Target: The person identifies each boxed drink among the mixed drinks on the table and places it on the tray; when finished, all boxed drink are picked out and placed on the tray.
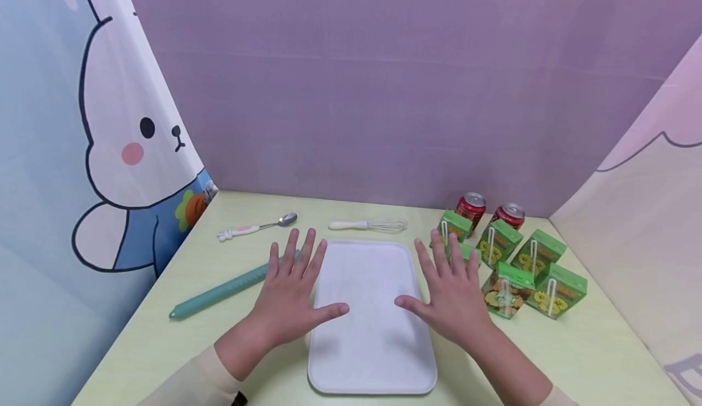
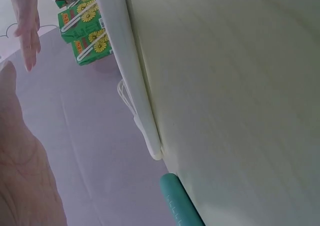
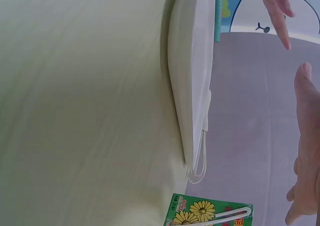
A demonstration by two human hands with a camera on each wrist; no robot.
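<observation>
Both hands hover over the table with fingers spread and nothing held. My left hand (image 1: 287, 299) is above the left edge of a white rectangular tray (image 1: 373, 357), its thumb pointing inward over it. My right hand (image 1: 455, 299) mirrors it above the tray's right edge. A green rolling pin (image 1: 225, 293) lies slanted on the left, its far end partly behind the left fingers. Close beyond the right fingers stand several green drink cartons (image 1: 540, 250) with straws, one partly hidden by that hand. In the left wrist view the left palm (image 2: 25, 181) shows along the side, above the table.
A spoon (image 1: 258, 227) with a white and pink handle lies at the back left. Behind the tray is a whisk (image 1: 367, 225) with a pale handle. Two red cans (image 1: 471, 208) stand behind the cartons, near the purple back wall (image 1: 384, 89). Printed side panels flank the table.
</observation>
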